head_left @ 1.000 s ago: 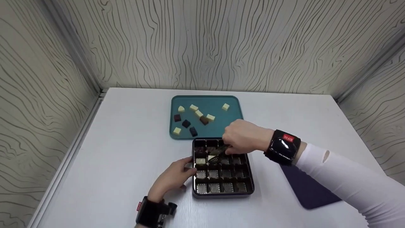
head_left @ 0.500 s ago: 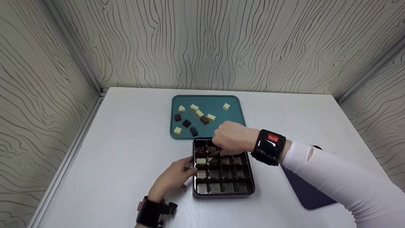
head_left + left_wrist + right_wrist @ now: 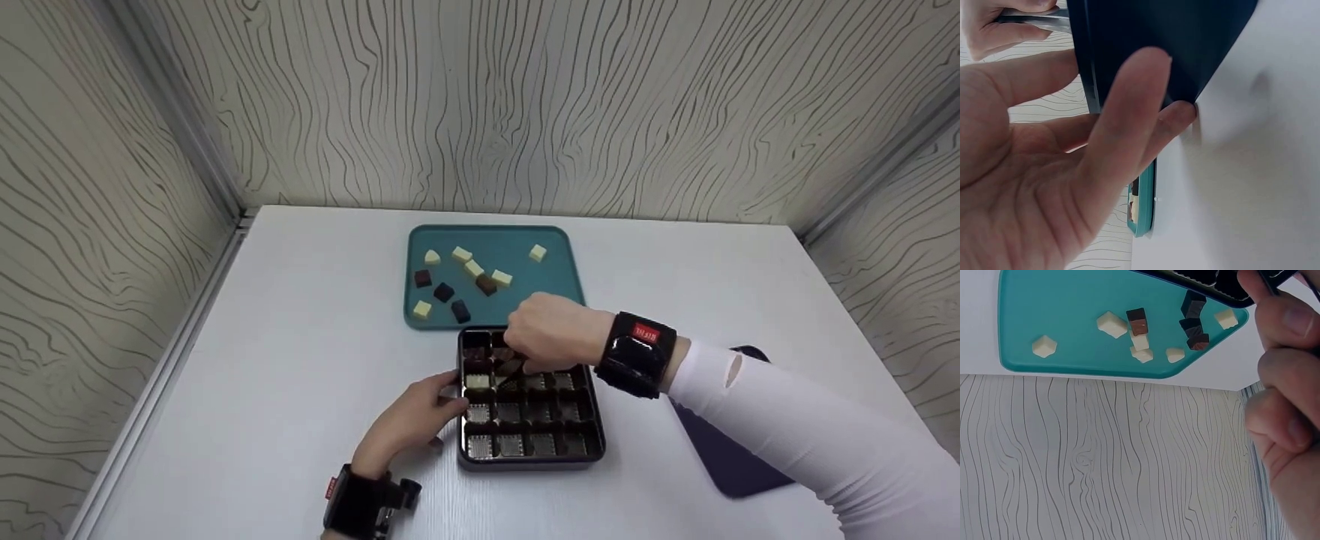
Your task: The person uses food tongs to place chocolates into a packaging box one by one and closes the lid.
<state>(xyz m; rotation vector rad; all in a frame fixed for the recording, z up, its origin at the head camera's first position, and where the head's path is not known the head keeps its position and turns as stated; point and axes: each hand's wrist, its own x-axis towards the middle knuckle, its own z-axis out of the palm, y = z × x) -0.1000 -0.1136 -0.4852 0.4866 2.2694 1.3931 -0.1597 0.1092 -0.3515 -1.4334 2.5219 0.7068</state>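
A black box with a grid of compartments stands in front of the teal tray. My left hand rests at its left side, thumb at the rim. In the left wrist view the fingers of that hand lie fairly straight against the dark box wall. My right hand, fingers curled, grips small dark tongs, whose tips reach down into a compartment in the second row. Left of the tips, a white chocolate lies in its own compartment. Dark chocolates sit in the back row, partly shaded. The right hand covers the box's back right.
The teal tray behind the box carries several white and dark chocolates; one white chocolate lies apart at its right. A dark purple flat panel lies to the right, partly under the sleeve. Patterned walls enclose the table.
My right hand has moved left and slightly lower with the tongs, which now stand more steeply in the compartment. The white piece at their tips is less visible. My left hand stays put.
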